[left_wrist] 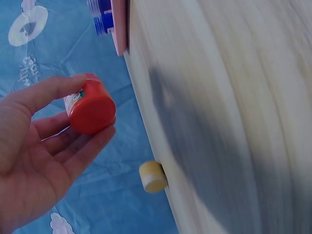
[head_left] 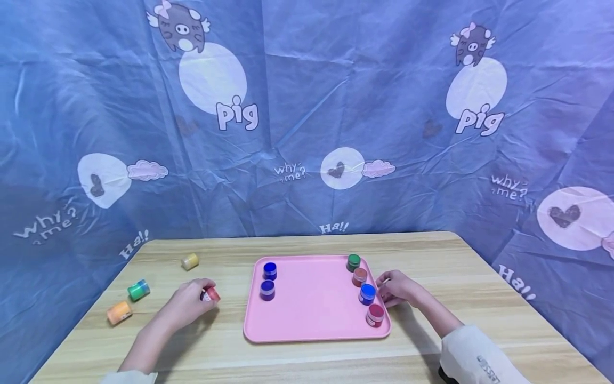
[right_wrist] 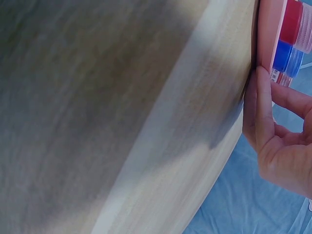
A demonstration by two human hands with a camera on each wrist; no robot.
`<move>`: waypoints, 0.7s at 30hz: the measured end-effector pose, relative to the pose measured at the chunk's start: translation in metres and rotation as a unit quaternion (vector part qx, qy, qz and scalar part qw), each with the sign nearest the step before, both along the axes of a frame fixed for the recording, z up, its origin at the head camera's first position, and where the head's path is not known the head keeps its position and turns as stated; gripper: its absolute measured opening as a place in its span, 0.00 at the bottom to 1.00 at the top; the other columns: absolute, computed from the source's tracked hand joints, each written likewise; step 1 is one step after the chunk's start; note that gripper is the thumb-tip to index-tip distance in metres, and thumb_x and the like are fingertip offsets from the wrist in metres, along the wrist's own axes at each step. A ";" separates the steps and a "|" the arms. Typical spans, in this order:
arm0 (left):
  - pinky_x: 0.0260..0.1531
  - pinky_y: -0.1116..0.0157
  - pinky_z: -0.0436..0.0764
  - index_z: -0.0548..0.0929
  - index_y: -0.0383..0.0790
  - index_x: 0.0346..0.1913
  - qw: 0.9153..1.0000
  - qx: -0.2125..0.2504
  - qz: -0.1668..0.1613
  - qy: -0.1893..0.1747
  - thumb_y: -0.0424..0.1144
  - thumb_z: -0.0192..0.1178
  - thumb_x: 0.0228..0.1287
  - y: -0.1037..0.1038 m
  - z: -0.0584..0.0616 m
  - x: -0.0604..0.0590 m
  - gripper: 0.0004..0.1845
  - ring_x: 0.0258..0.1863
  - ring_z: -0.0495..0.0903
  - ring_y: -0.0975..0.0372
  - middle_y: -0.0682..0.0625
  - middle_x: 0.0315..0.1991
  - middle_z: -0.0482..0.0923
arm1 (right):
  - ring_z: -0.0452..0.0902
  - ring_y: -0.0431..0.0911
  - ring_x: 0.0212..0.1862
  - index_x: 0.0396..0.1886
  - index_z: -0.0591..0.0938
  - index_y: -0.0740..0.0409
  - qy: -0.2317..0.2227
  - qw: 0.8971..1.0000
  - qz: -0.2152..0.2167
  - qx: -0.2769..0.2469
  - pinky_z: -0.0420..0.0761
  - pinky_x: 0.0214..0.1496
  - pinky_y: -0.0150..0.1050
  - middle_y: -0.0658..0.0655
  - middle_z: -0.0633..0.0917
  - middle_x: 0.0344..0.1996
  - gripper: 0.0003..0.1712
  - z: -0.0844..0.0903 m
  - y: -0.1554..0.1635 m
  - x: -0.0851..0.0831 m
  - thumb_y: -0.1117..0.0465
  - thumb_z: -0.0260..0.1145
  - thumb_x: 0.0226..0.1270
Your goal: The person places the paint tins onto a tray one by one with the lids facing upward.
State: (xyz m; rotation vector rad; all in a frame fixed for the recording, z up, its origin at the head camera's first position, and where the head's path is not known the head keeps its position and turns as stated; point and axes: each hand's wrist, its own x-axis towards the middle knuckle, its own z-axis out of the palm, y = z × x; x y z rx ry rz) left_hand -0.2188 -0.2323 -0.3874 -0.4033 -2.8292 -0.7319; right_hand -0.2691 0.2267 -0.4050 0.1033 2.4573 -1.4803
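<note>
here the left hand (head_left: 184,306) pinches a red jar (head_left: 211,294) just above the wooden table (head_left: 431,256), left of the pink tray (head_left: 312,304). the right hand (head_left: 398,288), fingers relaxed, rests against the tray's right edge beside a blue jar (head_left: 367,294).

The left hand (head_left: 184,306) hides most of the red paint jar (head_left: 211,294) in the head view. The right wrist view's edge cuts off the pink tray (right_wrist: 267,34), and the table (right_wrist: 122,117) there is blurred.
</note>
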 end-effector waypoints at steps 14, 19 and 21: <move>0.40 0.54 0.77 0.80 0.31 0.40 1.000 0.023 -0.007 0.012 0.33 0.65 0.42 0.024 0.000 0.000 0.18 0.37 0.77 0.53 0.44 0.35 0.78 | 0.77 0.47 0.23 0.39 0.70 0.75 0.003 1.000 0.001 0.003 0.82 0.30 0.43 0.61 0.78 0.21 0.12 -0.001 0.001 0.001 0.78 0.55 0.53; 0.36 0.59 0.77 0.80 0.33 0.39 0.999 0.039 -0.007 0.010 0.32 0.64 0.42 0.033 -0.001 -0.002 0.16 0.33 0.75 0.59 0.49 0.31 0.77 | 0.77 0.47 0.23 0.39 0.71 0.75 0.001 1.000 -0.001 0.006 0.82 0.29 0.43 0.61 0.78 0.20 0.12 -0.001 0.001 0.000 0.78 0.54 0.52; 0.34 0.61 0.77 0.80 0.33 0.39 0.999 0.044 -0.009 0.005 0.31 0.64 0.42 0.037 0.000 -0.003 0.16 0.31 0.74 0.61 0.50 0.29 0.76 | 0.77 0.47 0.23 0.39 0.70 0.75 0.000 1.000 0.000 0.005 0.82 0.29 0.43 0.61 0.77 0.20 0.12 0.000 0.001 0.000 0.78 0.54 0.52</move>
